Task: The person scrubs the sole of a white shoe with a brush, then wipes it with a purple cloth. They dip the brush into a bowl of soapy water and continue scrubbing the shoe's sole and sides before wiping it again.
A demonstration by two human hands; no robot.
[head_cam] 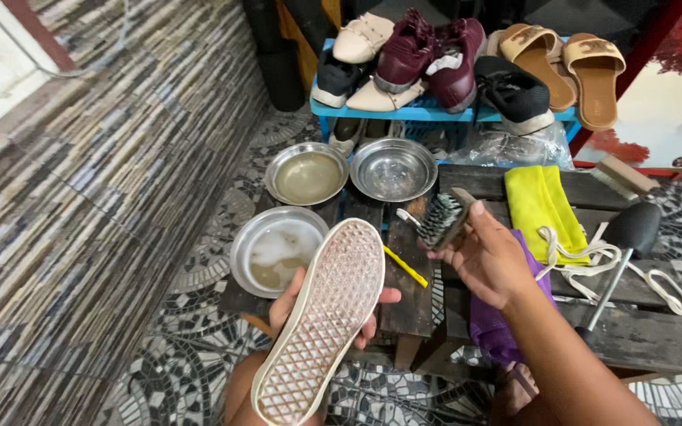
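Note:
My left hand (297,304) holds a shoe (321,319) turned sole up, its cream waffle-patterned sole facing me. My right hand (487,256) grips a scrub brush (442,219) with dark bristles, held just right of the shoe's toe and apart from it. Both hover over a low dark wooden table (641,339). A metal bowl of cloudy soapy water (278,248) sits just left of the shoe's toe.
Two more metal bowls, one with murky water (307,173) and one empty (394,169), stand behind. A yellow cloth (545,203), white laces (586,256), a purple cloth (495,327), a yellow toothbrush (404,265) and a black-headed tool (631,229) lie on the table. A blue shoe rack (436,114) holds several shoes.

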